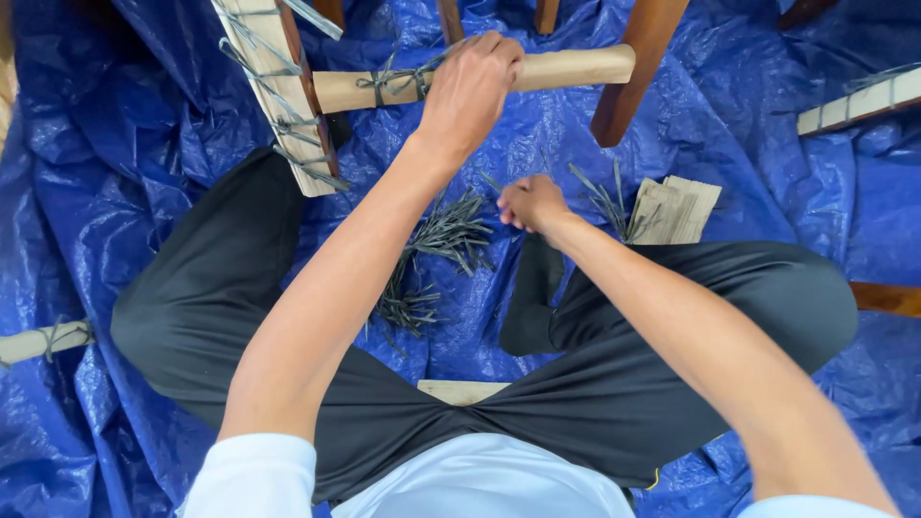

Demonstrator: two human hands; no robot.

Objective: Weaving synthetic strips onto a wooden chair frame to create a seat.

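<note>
A crinkly blue tarp [125, 125] covers the floor. A pile of thin dark sticks [432, 254] lies on it in the middle of the frame. A small flat wood piece [676, 209] lies to their right.

Only 1 view was given: a head-worn camera that looked steeply down from close above the person's lap. It faced the blue tarpaulin [115, 134] on the floor, with the wooden frame [576, 67] far and the crossed legs near.
</note>
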